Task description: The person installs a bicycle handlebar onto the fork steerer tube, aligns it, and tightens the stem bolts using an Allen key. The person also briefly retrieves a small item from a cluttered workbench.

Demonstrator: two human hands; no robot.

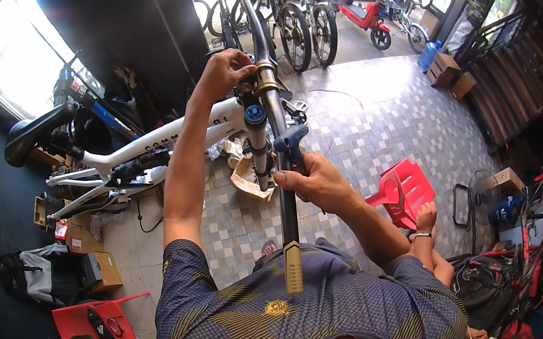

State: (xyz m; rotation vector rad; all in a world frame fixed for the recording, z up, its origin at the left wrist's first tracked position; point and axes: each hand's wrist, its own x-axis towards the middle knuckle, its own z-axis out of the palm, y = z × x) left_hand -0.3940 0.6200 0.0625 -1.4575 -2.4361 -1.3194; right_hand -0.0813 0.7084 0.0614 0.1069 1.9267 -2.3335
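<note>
1. Left hand (224, 73): thumb and fingertips drawn together beside the gold stem clamp (265, 77); any small part between them cannot be told;
2. Right hand (324, 183): fingers closed around a T-handled tool (291, 138); thumb against the black handlebar (288, 215), which extends from clamp toward torso;
3. Advisable: steady the bar; seat the tool squarely before turning.

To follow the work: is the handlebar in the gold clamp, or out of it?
In: the handlebar passes through the gold clamp, showing on both sides; how tightly, cannot tell.
</note>
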